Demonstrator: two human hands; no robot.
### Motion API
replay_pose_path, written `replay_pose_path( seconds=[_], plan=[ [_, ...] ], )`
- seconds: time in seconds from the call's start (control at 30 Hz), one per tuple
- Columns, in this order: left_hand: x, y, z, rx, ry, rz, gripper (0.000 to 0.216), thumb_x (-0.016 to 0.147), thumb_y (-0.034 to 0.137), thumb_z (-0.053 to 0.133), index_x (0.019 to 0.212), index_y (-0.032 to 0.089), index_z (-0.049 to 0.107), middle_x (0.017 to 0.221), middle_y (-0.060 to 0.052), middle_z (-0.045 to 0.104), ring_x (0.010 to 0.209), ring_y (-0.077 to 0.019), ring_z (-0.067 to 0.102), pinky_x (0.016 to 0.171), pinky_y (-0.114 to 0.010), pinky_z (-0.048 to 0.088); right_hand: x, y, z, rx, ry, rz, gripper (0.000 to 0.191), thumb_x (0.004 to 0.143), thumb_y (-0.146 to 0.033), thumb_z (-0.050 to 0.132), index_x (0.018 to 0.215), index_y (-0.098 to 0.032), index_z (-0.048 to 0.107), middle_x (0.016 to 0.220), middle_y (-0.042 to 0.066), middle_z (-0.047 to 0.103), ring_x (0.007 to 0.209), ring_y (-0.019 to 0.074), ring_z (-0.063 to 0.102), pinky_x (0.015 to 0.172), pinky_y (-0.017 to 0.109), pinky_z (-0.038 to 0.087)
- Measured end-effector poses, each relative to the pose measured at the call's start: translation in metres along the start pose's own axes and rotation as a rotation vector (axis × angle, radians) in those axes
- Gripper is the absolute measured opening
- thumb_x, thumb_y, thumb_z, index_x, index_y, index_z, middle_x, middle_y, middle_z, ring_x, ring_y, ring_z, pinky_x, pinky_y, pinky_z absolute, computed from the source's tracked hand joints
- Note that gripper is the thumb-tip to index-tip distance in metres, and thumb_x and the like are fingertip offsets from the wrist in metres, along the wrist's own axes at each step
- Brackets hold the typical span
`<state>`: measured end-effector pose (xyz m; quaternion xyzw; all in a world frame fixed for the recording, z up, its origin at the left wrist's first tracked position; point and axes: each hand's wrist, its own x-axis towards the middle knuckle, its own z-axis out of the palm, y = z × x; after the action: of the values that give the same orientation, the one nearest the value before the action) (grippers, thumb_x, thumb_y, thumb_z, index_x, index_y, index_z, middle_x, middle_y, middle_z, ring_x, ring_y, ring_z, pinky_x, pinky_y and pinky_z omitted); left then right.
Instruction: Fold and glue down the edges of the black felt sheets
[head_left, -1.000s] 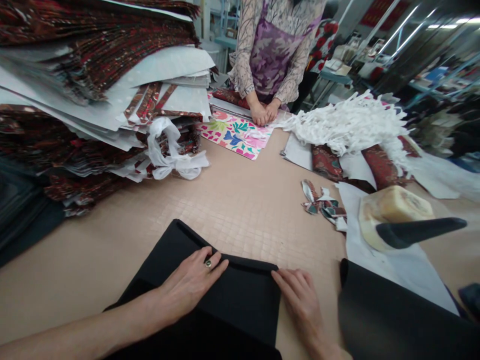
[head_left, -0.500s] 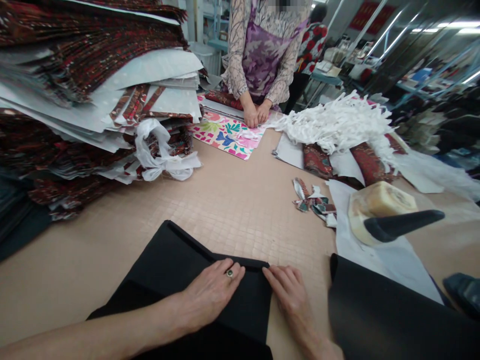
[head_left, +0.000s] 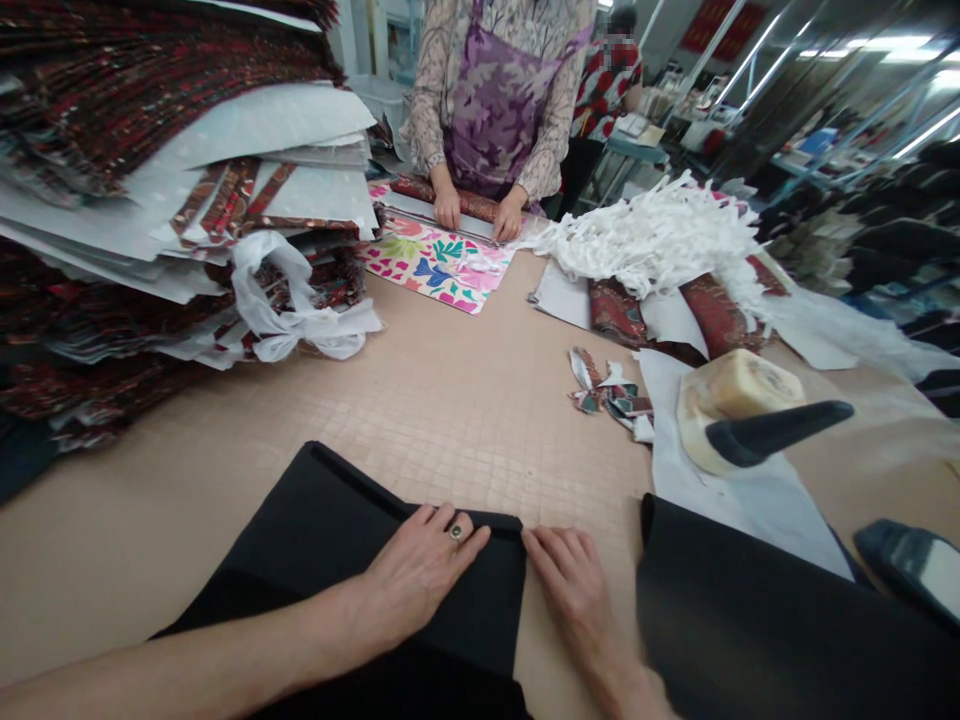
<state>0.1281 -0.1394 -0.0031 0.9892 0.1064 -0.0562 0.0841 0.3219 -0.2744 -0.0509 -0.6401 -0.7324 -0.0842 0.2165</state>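
- Left hand (head_left: 420,575) flat, fingers spread, on black fabric piece (head_left: 337,540) near table (head_left: 450,410) edge.
- Right hand (head_left: 574,590) flat, fingers together — pressing the folded corner.
- Top fold creased; the rest seemingly unfolded.

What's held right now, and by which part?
Nothing is gripped: left hand lies flat on the black fabric near its folded top edge; right hand presses beside its right corner.

A black fabric piece (head_left: 337,540) lies flat on the table's near edge, its far edge folded over.
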Motion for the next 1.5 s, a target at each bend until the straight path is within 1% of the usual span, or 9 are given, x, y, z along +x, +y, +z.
replay_pose_path(
  seconds=[0.1, 0.23, 0.43, 0.67, 0.9, 1.07, 1.27, 1.4, 1.5],
  plan=[
    [0.002, 0.0, 0.001, -0.002, -0.007, 0.006, 0.058, 0.078, 0.018, 0.053, 0.132, 0.018, 0.033, 0.109, -0.01, 0.053, 0.098, -0.0255, 0.045, 0.081, -0.036, 0.034, -0.004, 0.003, 0.0, 0.008, -0.014, 0.07, 0.035, 0.088, -0.007, 0.034, 0.114, -0.016, 0.054, 0.097, 0.01, 0.061, 0.087, 0.0189, 0.052, 0.073, 0.035, 0.042],
    [0.004, 0.001, -0.001, -0.004, -0.012, 0.006, 0.058, 0.077, 0.021, 0.056, 0.131, 0.02, 0.035, 0.109, -0.01, 0.053, 0.098, -0.0258, 0.045, 0.082, -0.036, 0.033, 0.004, -0.008, -0.003, -0.051, 0.118, 0.157, 0.037, 0.084, -0.004, 0.034, 0.112, -0.015, 0.056, 0.095, 0.01, 0.061, 0.088, 0.0206, 0.052, 0.073, 0.036, 0.04],
    [0.005, 0.002, -0.005, -0.014, 0.035, -0.004, 0.05, 0.082, 0.018, 0.05, 0.13, 0.018, 0.037, 0.107, -0.01, 0.054, 0.099, -0.0246, 0.046, 0.082, -0.035, 0.034, 0.017, -0.04, 0.004, -0.108, 0.102, 0.102, 0.042, 0.082, -0.003, 0.033, 0.115, -0.016, 0.055, 0.106, 0.01, 0.063, 0.099, 0.0239, 0.051, 0.08, 0.039, 0.034],
    [0.003, 0.0, -0.008, -0.112, 0.011, -0.009, 0.05, 0.078, 0.01, 0.049, 0.127, 0.017, 0.039, 0.109, -0.013, 0.053, 0.101, -0.0279, 0.046, 0.084, -0.04, 0.037, -0.018, -0.012, -0.006, -0.271, 0.113, 0.279, 0.042, 0.077, -0.006, 0.035, 0.111, -0.019, 0.057, 0.106, 0.013, 0.062, 0.095, 0.0285, 0.052, 0.072, 0.043, 0.036],
    [0.019, -0.011, -0.013, -0.335, -0.009, -0.209, 0.02, 0.08, 0.002, 0.041, 0.09, 0.015, 0.053, 0.095, -0.007, 0.053, 0.083, -0.0192, 0.05, 0.073, -0.031, 0.042, -0.005, -0.036, 0.004, 0.255, 0.196, 0.694, 0.03, 0.087, -0.023, 0.041, 0.113, -0.017, 0.055, 0.11, 0.012, 0.059, 0.102, 0.0231, 0.054, 0.084, 0.041, 0.044],
    [0.015, -0.015, -0.015, -0.508, 0.088, -0.211, 0.012, 0.076, 0.006, 0.051, 0.08, 0.018, 0.05, 0.087, -0.002, 0.053, 0.084, -0.0178, 0.048, 0.074, -0.029, 0.039, 0.001, -0.043, 0.002, 0.564, 0.181, 0.9, 0.041, 0.082, -0.033, 0.052, 0.12, -0.017, 0.05, 0.115, 0.012, 0.058, 0.107, 0.023, 0.053, 0.092, 0.044, 0.041],
    [0.007, -0.018, -0.024, -0.821, 0.055, -0.171, 0.015, 0.08, 0.008, 0.048, 0.089, 0.02, 0.048, 0.081, 0.002, 0.056, 0.076, -0.0127, 0.053, 0.069, -0.023, 0.042, 0.023, -0.057, -0.011, 0.973, 0.281, 1.106, 0.057, 0.07, -0.037, 0.068, 0.12, -0.017, 0.051, 0.085, 0.005, 0.066, 0.077, 0.0161, 0.062, 0.072, 0.03, 0.05],
    [0.019, -0.008, -0.025, -0.617, 0.165, -0.006, 0.035, 0.081, 0.012, 0.055, 0.114, 0.022, 0.045, 0.106, -0.003, 0.056, 0.094, -0.0173, 0.054, 0.082, -0.03, 0.044, 0.036, -0.065, -0.016, 1.129, 0.433, 1.19, 0.053, 0.064, -0.037, 0.072, 0.111, -0.017, 0.059, 0.076, 0.001, 0.065, 0.07, 0.0137, 0.061, 0.066, 0.025, 0.05],
    [0.032, 0.001, -0.022, -0.384, 0.224, 0.103, 0.021, 0.085, 0.012, 0.052, 0.105, 0.019, 0.052, 0.099, -0.004, 0.059, 0.089, -0.0189, 0.056, 0.078, -0.032, 0.046, 0.042, -0.069, -0.018, 1.129, 0.498, 1.211, 0.053, 0.062, -0.038, 0.073, 0.109, -0.017, 0.061, 0.075, 0.002, 0.065, 0.07, 0.0145, 0.061, 0.066, 0.026, 0.051]
  ],
)
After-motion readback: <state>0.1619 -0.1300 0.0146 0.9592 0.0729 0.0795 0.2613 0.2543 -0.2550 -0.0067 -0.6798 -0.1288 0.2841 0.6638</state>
